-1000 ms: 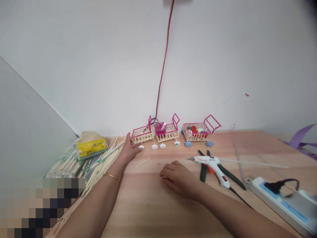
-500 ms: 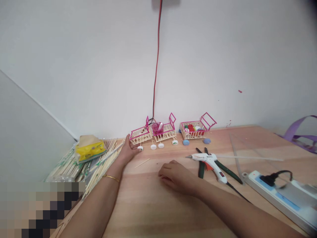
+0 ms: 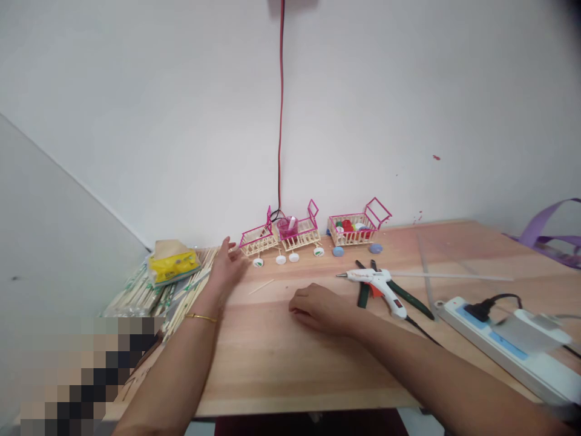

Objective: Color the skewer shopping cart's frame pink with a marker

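Note:
My left hand (image 3: 227, 266) is raised slightly over the wooden table (image 3: 281, 363), fingers spread and open, just left of a small stick-built cart with a pink frame (image 3: 258, 241). It holds nothing. My right hand (image 3: 318, 307) rests on the table with its fingers curled under, and nothing shows in it. A loose thin stick (image 3: 262, 286) lies between the two hands. A white glue gun (image 3: 376, 284) lies to the right of my right hand, across green-handled pliers (image 3: 403, 295).
Two more pink carts (image 3: 299, 232) (image 3: 356, 227) stand along the wall, one filled with coloured caps. Bundles of bamboo sticks (image 3: 149, 297) and a yellow tissue pack (image 3: 173, 261) lie at the left. A white power strip (image 3: 503, 348) sits at the right. A red cable (image 3: 280, 109) hangs down the wall.
My left hand has come off the leftmost cart and drawn back a little to the left, fingers spread. The view has tilted so the table's front edge shows. My right hand has stayed put.

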`<state>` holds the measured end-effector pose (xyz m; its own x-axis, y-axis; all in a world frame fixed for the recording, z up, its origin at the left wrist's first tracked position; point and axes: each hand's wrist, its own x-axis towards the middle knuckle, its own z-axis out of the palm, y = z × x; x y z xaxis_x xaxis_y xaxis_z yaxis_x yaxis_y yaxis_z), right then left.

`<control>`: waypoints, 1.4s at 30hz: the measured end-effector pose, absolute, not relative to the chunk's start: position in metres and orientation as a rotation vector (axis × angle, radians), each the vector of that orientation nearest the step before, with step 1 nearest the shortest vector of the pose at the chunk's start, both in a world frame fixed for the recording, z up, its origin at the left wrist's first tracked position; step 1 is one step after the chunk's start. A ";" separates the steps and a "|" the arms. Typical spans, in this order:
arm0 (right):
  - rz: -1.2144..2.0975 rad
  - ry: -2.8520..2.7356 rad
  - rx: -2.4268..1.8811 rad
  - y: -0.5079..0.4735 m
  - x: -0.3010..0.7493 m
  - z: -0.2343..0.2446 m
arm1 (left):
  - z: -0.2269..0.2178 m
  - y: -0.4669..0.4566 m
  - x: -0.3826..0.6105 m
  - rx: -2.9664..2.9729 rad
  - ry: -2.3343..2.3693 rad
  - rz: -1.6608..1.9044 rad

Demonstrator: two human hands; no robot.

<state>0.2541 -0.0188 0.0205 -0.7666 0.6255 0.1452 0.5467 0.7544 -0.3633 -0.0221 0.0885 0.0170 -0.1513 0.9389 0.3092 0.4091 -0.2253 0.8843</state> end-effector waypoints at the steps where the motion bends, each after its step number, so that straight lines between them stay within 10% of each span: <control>1: 0.441 -2.696 -0.916 -0.018 0.254 0.020 | 0.024 0.087 -0.024 1.646 1.538 1.477; 7: 0.435 -2.689 -0.911 -0.015 0.257 0.017 | 0.070 0.067 -0.029 1.594 1.833 1.879; 18: 0.481 -2.650 -0.919 -0.012 0.259 0.009 | 0.030 0.036 0.012 2.357 1.691 0.440; 42: 0.569 -2.418 -1.055 -0.010 0.258 0.006 | 0.012 0.007 0.048 2.693 1.302 0.257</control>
<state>0.2575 -0.0098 0.0059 -0.6127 0.7570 0.2269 0.5766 0.6246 -0.5267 0.0477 0.0071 0.0118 0.6111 0.7861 0.0925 0.7623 -0.6160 0.1986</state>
